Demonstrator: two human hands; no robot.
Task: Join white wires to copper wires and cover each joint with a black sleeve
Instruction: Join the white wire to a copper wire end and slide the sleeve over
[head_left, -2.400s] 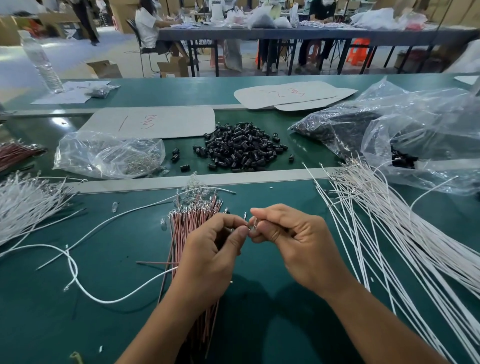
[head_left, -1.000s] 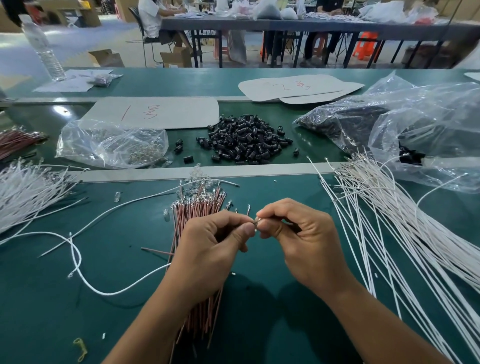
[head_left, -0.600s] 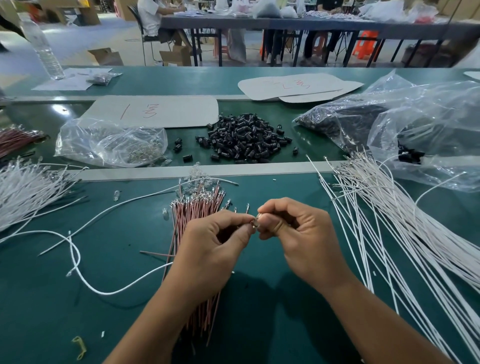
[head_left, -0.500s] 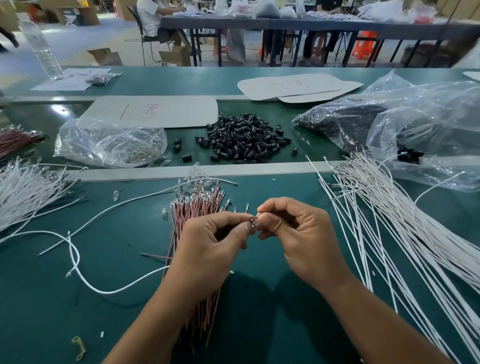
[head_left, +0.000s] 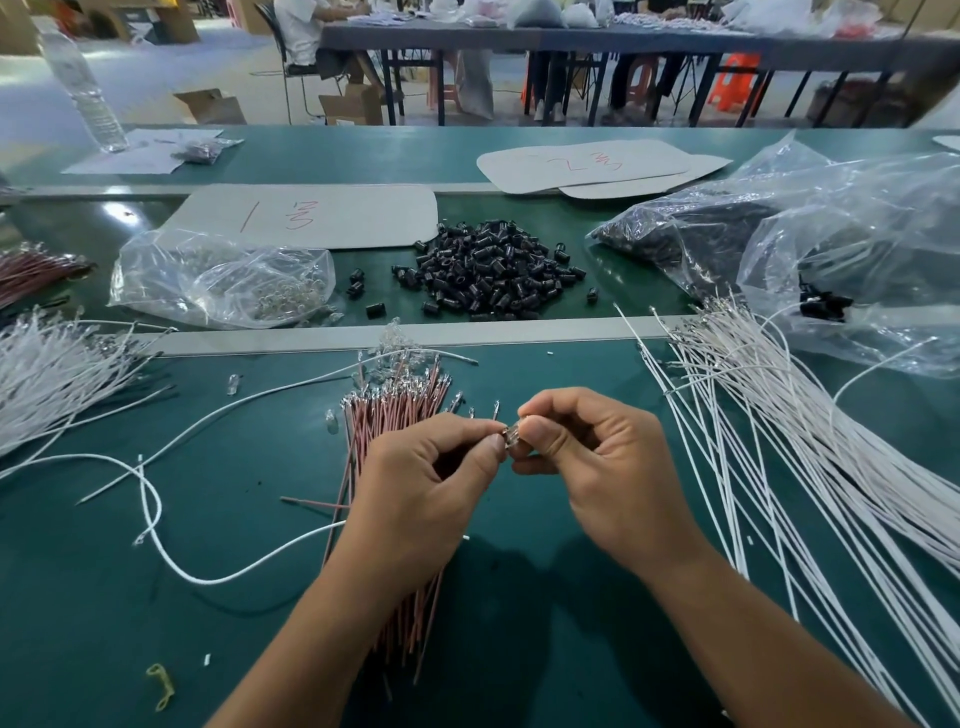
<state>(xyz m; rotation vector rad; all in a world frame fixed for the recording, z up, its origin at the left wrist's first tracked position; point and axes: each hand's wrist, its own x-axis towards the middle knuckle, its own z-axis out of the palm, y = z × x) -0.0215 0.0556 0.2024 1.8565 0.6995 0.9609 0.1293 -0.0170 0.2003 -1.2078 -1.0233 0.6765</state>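
My left hand (head_left: 426, 488) and my right hand (head_left: 597, 467) meet fingertip to fingertip above the green table. Between them they pinch a small metal wire end (head_left: 510, 434); the wires themselves are hidden inside my fingers. A bundle of copper wires (head_left: 395, 415) lies under my left hand. Loose white wires (head_left: 769, 415) fan out to the right, and one long white wire (head_left: 156, 519) curls at the left. A heap of black sleeves (head_left: 488, 273) lies beyond the pale rail.
A clear bag of small metal parts (head_left: 223, 278) lies at the back left, and large plastic bags (head_left: 831, 244) at the back right. More white wires (head_left: 47, 374) are piled at the left edge. Cardboard sheets (head_left: 311, 215) and a water bottle (head_left: 85, 88) stand farther back.
Both hands stay together at the same spot, with only small finger shifts at the pinched wire end. Nothing else on the table has moved.
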